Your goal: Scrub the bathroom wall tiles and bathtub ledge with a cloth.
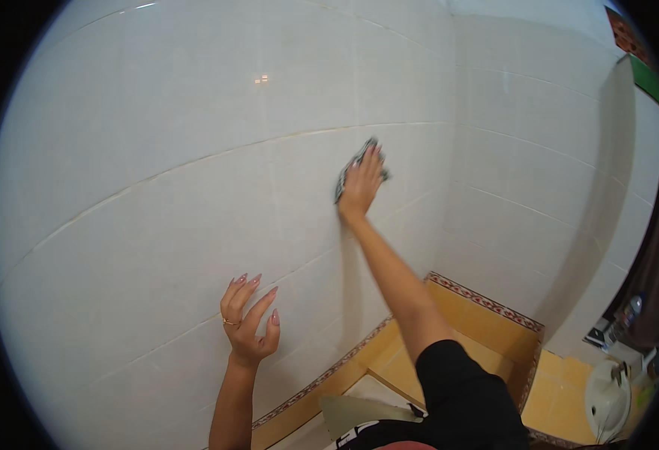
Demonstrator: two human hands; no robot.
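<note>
My right hand [363, 183] lies with its palm against a dark patterned cloth [347, 175], pressing it to the white wall tiles [205, 225] right of the middle. Parts of the cloth stick out on both sides of the hand; the rest is hidden under it. The arm reaches up from the lower right in a black sleeve. Lower and to the left, my left hand [250, 323] is raised in front of the tiles, its fingers spread and bent, holding nothing. A ring sits on one finger. Whether its fingertips touch the wall, I cannot tell.
A patterned border strip [487, 302] runs along yellow tiles [560, 388] at the wall's foot. The tiled walls meet at a corner on the right. A white washbasin [608, 402] stands at the lower right, with bottles near it. A brown curtain hangs at the right edge.
</note>
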